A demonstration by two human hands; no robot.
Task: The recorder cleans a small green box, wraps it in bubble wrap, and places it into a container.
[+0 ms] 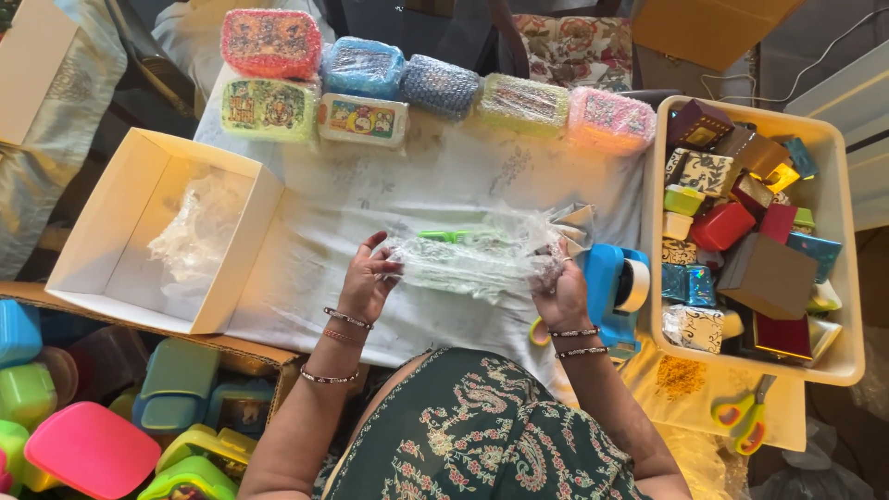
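— What did the hands hold?

— The left hand (368, 278) and the right hand (559, 287) each gripped an end of a crumpled clear bubble-wrap bundle (472, 259), stretched between them above the white cloth-covered table (407, 185).

— And nearby?

— A blue tape dispenser (613, 287) sat just beside the right hand; an open white cardboard box (130, 231) lay left.

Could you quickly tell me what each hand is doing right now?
Left hand: closed on the bubble wrap.
Right hand: closed on its other end.
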